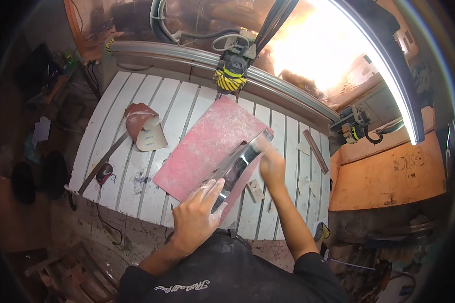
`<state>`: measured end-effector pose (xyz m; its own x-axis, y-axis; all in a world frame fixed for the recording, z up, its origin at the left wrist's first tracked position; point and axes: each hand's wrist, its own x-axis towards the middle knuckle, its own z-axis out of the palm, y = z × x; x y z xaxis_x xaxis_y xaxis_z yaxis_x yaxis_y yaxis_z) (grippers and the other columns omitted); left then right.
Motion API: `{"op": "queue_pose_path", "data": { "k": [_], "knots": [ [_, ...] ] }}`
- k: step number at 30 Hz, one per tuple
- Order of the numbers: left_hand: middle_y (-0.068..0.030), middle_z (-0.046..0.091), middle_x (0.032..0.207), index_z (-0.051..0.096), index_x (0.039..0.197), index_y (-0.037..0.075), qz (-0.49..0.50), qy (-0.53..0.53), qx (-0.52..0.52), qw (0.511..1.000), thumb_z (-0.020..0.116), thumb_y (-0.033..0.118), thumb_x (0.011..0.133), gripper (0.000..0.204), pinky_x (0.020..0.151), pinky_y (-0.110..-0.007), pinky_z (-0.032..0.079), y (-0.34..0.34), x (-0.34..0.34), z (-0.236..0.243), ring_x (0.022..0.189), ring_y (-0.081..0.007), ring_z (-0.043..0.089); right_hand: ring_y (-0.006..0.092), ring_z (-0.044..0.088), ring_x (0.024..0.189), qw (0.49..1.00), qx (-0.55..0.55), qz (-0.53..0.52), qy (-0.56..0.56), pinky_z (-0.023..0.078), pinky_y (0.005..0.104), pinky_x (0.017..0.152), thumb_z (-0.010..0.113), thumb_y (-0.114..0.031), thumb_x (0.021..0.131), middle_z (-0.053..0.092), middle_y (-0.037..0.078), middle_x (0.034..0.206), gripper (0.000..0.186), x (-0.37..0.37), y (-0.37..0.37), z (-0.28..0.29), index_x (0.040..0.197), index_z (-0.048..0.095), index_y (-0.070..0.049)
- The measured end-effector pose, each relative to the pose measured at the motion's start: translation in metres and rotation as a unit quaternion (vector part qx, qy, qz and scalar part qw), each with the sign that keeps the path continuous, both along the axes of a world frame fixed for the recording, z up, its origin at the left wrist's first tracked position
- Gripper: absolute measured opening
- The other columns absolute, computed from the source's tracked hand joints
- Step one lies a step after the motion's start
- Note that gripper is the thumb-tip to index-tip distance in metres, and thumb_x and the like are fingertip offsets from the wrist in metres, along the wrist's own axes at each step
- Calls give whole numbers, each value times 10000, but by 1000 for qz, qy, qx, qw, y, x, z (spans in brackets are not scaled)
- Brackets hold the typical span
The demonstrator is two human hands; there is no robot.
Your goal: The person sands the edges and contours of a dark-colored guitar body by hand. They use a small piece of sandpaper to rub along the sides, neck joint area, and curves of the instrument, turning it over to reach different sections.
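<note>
My left hand [196,217], dusted with white, grips the near end of a long, narrow, glossy dark panel [237,169]. Its fingers lie along one side and its thumb is on the other. At the panel's far end is my right hand [271,164], smeared by motion, so its fingers and anything in them cannot be made out. Beneath the panel, a worn pink board [212,139] lies at a slant on the white slatted table [151,187]. A small pale block [255,191] rests right of the board, below my right hand.
On the table's left lie a curled sheet of reddish-brown sandpaper [141,121], a long metal strip [102,164] and a red-and-black tape measure [104,173]. A brown strip [316,151] and paper scraps [303,187] lie right. A machine head [231,76] hangs from a rail behind; a bright lamp [389,65] arches above right.
</note>
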<state>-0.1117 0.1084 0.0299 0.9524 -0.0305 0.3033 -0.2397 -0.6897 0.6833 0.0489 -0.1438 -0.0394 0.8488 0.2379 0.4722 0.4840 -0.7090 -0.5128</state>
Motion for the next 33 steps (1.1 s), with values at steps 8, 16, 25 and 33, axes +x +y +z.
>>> {"op": "queue_pose_path", "data": {
  "k": [8,16,25,33],
  "knots": [
    [-136,745,1301,699,1397,133,11,17,-14,1000,864,192,851,572,888,-405,616,2,0,3,1125,-314,754,370,669,1313,998,-40,30,-33,508,418,1130,481,146,865,689,243,1383,556,1,-12,3,1353,696,-15],
    [-140,748,1295,712,1379,135,23,16,-17,999,880,167,826,578,880,-402,619,0,1,2,1106,-324,760,360,650,1344,998,-40,34,-24,482,392,1162,433,161,839,694,252,1375,627,11,-13,4,1372,700,-33],
    [-131,737,1311,700,1389,146,19,16,-18,1000,840,184,861,548,897,-392,611,0,4,1,1158,-304,740,408,720,1153,998,-24,34,-44,581,439,1009,517,94,871,683,205,1394,570,26,-20,2,1368,715,-101],
    [-119,754,1280,709,1379,146,37,11,-11,999,856,175,846,554,872,-383,618,2,5,2,1116,-292,757,367,626,1366,998,-38,31,40,471,396,1175,483,93,892,662,215,1442,538,19,-8,10,1375,692,-20]
  ]
}}
